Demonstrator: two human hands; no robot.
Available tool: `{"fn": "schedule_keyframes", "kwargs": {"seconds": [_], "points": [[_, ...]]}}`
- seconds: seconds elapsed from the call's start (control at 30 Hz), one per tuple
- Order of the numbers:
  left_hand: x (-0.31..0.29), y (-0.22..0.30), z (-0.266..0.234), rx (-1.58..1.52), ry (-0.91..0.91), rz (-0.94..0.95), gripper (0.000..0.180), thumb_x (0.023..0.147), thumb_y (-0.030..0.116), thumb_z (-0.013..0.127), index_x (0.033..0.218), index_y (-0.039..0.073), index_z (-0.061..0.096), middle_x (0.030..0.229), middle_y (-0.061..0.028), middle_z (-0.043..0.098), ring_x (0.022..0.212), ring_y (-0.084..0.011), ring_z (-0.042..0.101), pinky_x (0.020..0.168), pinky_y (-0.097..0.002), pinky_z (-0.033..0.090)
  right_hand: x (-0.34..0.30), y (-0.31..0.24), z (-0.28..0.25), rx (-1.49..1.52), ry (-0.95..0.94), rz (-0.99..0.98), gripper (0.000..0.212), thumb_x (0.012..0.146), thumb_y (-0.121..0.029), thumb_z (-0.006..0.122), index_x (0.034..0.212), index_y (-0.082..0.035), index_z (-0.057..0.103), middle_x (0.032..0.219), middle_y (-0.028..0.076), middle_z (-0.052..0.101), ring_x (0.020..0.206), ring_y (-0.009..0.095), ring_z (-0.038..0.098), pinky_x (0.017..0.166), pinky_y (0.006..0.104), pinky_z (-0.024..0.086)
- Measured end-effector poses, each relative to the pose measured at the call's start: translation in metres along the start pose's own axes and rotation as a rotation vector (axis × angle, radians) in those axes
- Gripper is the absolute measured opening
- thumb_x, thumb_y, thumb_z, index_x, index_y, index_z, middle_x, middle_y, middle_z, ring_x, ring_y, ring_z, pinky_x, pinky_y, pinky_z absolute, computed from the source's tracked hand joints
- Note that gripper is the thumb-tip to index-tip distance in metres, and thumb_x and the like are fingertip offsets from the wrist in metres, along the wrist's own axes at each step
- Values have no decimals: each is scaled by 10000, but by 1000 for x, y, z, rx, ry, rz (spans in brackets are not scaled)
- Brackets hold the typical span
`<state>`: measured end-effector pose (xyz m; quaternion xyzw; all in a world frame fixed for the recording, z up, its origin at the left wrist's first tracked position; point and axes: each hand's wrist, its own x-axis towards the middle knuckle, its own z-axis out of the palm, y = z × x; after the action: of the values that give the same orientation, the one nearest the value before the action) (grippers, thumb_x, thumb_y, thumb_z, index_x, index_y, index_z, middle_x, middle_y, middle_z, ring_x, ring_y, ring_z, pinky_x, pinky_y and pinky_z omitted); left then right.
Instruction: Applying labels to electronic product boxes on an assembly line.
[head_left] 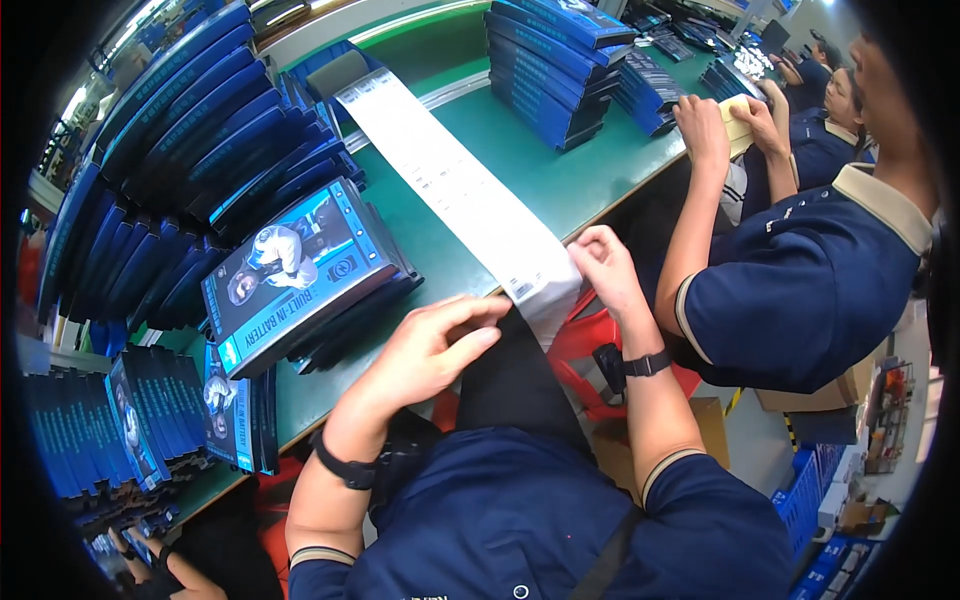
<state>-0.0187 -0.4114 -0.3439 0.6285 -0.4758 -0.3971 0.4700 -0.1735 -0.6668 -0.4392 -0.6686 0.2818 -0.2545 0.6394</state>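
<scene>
A long white strip of labels [450, 185] runs from a roll at the back of the green table toward me. It bends over the near table edge and hangs down in front of my lap. On its right edge, by the bend, my right hand [605, 268] has its fingers closed in a pinch on the strip. My left hand [440, 345] is at the opposite edge, its fingertips close to the strip's corner and its thumb apart from them. Whether those fingertips touch the paper I cannot tell. Both wrists wear dark bands.
Tall stacks of blue battery boxes [190, 110] fill the left side, with a flat pile [290, 270] near my left hand. Another stack [550, 75] stands at the back. A co-worker [800, 270] sits close on my right, holding a yellowish piece. A red stool [585, 350] is below.
</scene>
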Motion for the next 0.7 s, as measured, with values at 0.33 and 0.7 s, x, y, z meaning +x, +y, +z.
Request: {"fn": "schedule_keyframes", "kwargs": {"seconds": [0.33, 0.7], "points": [[67, -45, 25, 471, 424, 276, 839, 814, 116, 718, 1531, 103, 283, 1564, -257, 213, 1462, -463, 194, 1196, -515, 212, 22, -69, 48, 97, -543, 75, 529, 919, -2, 614, 1429, -78, 495, 969, 40, 658, 849, 75, 604, 753, 222, 492], [59, -33, 22, 443, 639, 405, 653, 643, 283, 890, 1240, 181, 646, 1386, -61, 560, 1383, -299, 431, 1191, -577, 69, -1, -90, 22, 401, -399, -17, 344, 880, 27, 665, 1223, 17, 647, 1062, 67, 688, 941, 108, 641, 853, 237, 516]]}}
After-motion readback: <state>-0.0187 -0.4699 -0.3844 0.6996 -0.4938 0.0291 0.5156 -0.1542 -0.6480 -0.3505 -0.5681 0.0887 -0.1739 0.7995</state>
